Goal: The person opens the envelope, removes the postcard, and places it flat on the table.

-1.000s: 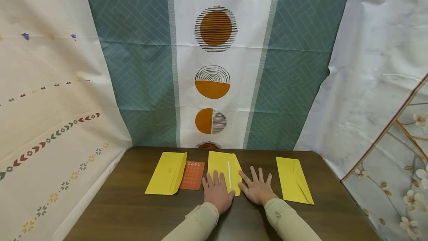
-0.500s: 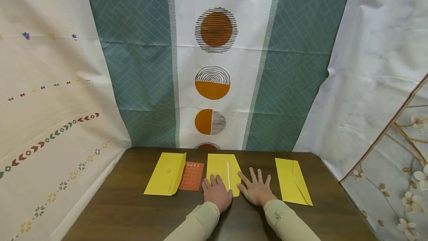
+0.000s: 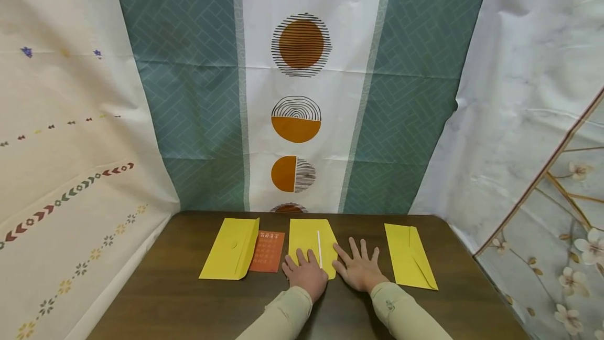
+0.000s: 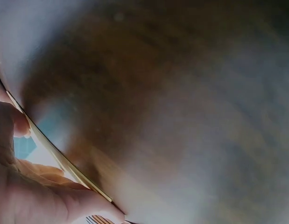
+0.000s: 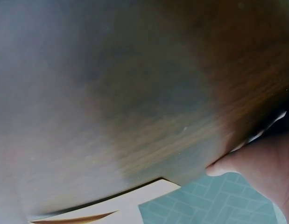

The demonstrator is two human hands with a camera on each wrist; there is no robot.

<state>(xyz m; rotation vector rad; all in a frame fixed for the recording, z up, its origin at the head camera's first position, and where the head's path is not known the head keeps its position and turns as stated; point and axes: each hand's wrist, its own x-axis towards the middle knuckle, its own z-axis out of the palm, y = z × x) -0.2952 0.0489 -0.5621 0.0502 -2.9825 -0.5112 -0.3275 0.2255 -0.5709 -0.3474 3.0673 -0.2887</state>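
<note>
middle yellow envelope (image 3: pixel 302 232) flat on the dark wood tabletop (image 3: pixel 189 308), between two other envelopes. left hand (image 3: pixel 305 276): grip wide, fingers spread, resting over its lower left part. white strip (image 3: pixel 319 248) lies lengthwise on it, lower end at that hand's edge. right hand (image 3: pixel 360 272): grip wide too, palm down, thumb and index tips at the envelope's right edge. orange card (image 3: pixel 267 252) just beside left yellow envelope (image 3: pixel 226 248); right yellow envelope (image 3: pixel 409 256) beyond the right hand.
</note>
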